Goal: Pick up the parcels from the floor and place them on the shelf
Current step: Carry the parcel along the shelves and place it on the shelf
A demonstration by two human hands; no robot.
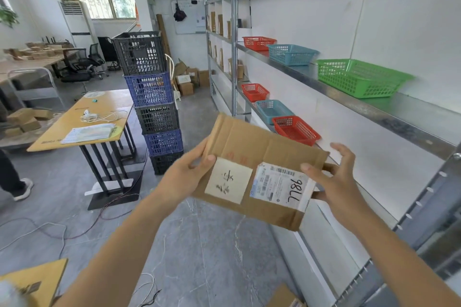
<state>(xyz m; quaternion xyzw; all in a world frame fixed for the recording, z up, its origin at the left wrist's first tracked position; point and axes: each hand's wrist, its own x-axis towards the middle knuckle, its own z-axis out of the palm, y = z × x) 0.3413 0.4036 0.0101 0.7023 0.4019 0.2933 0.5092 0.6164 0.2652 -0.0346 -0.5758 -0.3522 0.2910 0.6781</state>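
I hold a flat brown cardboard parcel at chest height in front of the metal shelf. It carries a cream sticker and a white shipping label marked 7786. My left hand grips its left edge, thumb on top. My right hand holds the right end, thumb on the label and fingers spread behind. Another parcel lies on the floor at the bottom edge, and a further one shows at the bottom left.
The shelf on the right carries a green basket, a blue basket and red baskets. A stack of crates stands ahead, next to a yellow table. Cables trail on the floor. A person's leg is at the left.
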